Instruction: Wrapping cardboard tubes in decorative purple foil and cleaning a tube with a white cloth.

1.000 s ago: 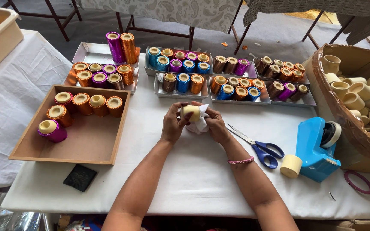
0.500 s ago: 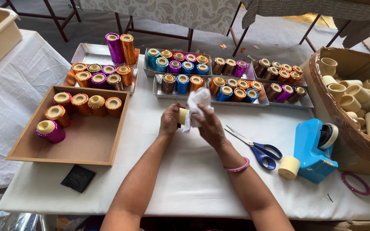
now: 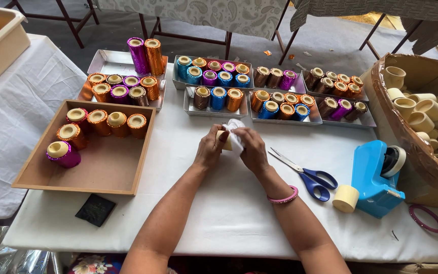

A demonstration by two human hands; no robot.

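**Both hands wrap a small cylinder at the table's middle**

A pale little cylinder (image 3: 224, 140) sits between the two hands, just above the white table (image 3: 219, 213), with a white sheet (image 3: 235, 133) bunched over its right side. The left hand (image 3: 210, 148) has its fingers closed around the cylinder, seemingly to steady it; the right hand (image 3: 249, 147) pinches the sheet against it. At 3 o'clock lie blue-handled scissors (image 3: 307, 175), then a blue tape dispenser (image 3: 378, 175), within easy reach. At 9 o'clock a wooden tray (image 3: 105, 177) holds foil-covered cylinders. At 12 o'clock metal trays (image 3: 214, 109) carry more in rows.
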